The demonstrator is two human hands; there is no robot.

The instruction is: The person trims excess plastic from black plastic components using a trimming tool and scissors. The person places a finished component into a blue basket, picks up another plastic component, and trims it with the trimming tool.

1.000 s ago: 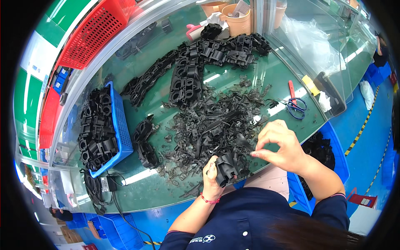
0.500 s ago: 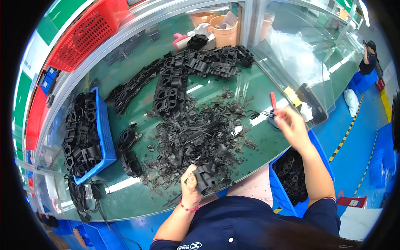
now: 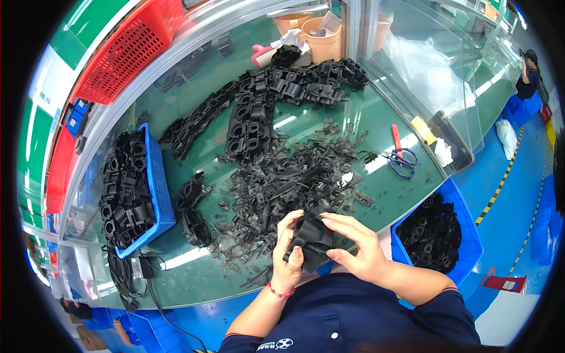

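Head view: loose scraps (image 3: 276, 191) lie just beyond the left hand (image 3: 286, 260), which grips a black part (image 3: 312, 236); the right hand (image 3: 366, 253) clasps its right side. A slack pinch could drop it among lookalike scraps.

Black part (image 3: 312, 234) in both hands (image 3: 286, 265) (image 3: 368, 256)

The head view looks down from up on your head. It faces past your shirt (image 3: 371, 309) and out across the table (image 3: 406, 197). Your left hand (image 3: 285, 256) and right hand (image 3: 366, 254) are near it, just below the middle. It sees very wide, so the floor (image 3: 495, 235) shows at the right, and straight edges bend close to the dark round rim.
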